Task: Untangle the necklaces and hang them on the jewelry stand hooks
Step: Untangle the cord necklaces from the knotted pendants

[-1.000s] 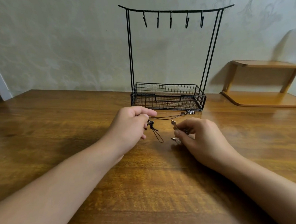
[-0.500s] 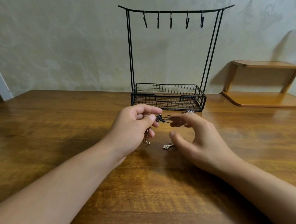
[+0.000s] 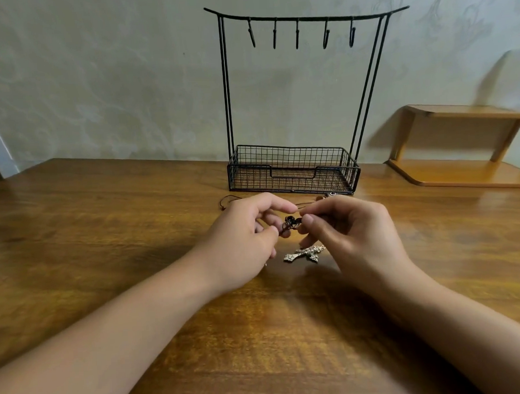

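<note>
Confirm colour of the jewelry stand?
Black wire jewelry stand, hooks included; head view.

A black wire stand with black hooks on a streaky brown wooden table. The cross pendant is silvery; the knot looks dark, perhaps brown. The wall is pale green with faint floral swirls; the shelf is orange-brown.
</note>
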